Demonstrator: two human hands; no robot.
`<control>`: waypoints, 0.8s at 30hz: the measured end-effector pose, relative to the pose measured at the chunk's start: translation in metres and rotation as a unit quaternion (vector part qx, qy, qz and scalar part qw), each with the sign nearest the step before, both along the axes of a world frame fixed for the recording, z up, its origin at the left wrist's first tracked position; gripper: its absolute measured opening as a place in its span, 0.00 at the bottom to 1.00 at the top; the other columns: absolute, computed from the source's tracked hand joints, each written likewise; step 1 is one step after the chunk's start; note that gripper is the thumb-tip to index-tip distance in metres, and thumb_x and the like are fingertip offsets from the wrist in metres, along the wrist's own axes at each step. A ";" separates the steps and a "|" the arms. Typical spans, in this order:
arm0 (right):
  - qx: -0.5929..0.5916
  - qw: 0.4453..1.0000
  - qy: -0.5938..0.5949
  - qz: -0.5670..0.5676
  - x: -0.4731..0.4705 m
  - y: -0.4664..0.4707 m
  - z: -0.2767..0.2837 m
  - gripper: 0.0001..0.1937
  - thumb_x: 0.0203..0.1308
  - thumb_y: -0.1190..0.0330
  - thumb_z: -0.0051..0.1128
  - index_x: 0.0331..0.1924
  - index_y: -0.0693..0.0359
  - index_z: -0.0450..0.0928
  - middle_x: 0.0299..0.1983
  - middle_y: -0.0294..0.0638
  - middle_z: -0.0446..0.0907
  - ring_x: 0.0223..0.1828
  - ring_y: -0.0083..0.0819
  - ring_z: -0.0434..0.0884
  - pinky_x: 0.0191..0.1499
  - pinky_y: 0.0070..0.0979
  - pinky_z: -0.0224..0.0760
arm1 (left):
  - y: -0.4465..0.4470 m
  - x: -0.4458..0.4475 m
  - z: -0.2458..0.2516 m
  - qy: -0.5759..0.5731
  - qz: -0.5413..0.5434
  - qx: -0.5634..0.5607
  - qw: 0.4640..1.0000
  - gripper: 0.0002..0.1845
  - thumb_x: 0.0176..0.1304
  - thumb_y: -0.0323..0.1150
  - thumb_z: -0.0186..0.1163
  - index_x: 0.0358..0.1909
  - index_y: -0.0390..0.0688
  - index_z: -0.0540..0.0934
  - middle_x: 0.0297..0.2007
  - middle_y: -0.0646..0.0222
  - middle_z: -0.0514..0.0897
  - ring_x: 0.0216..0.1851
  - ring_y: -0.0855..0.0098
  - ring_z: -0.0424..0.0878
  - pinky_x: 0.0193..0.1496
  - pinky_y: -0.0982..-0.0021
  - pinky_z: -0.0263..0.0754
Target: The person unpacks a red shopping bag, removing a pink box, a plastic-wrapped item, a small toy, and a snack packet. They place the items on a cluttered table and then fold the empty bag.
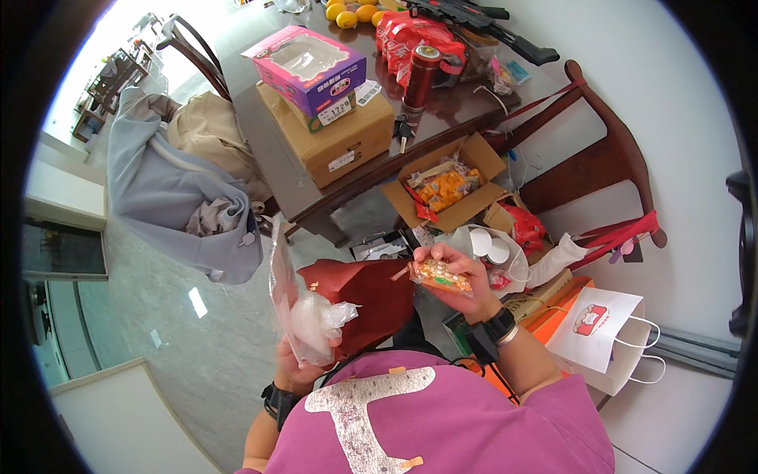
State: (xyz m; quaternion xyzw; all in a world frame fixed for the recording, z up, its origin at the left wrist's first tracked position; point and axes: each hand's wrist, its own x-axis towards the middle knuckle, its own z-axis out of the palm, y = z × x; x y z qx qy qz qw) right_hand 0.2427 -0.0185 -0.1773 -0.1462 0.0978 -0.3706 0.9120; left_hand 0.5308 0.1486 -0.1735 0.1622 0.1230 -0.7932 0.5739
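Note:
My left hand (299, 364), low and left of centre, is closed around crumpled clear plastic packaging (320, 323); part of it stands up as a flat, shiny sheet. My right hand (459, 284) holds a small orange wrapped snack packet (441, 276) with a printed pattern, its far end pointing left. Beyond the right hand sits an open cardboard box (408, 204) filled with orange and red packets. A dark red bag or cloth (361, 296) lies between and beyond the two hands; its exact kind is hard to tell.
A dark wooden table (266, 178) bears a carton (349, 139), a pink and purple box (334, 83), a red flask (421, 80), keys (404, 133) and yellow fruits (346, 19). Clothes (177, 189) drape at left. On the right are a wooden chair (586, 160) and a white paper bag (583, 332).

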 end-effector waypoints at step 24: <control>0.097 0.991 -0.011 0.088 0.068 0.032 0.013 0.31 0.74 0.45 0.32 0.67 0.62 0.66 0.65 0.50 0.70 0.68 0.39 0.67 0.70 0.38 0.59 | -0.005 -0.012 -0.026 0.147 0.083 -0.092 0.981 0.31 0.66 0.48 0.57 0.66 0.43 0.66 0.64 0.59 0.69 0.49 0.69 0.77 0.22 0.79 0.74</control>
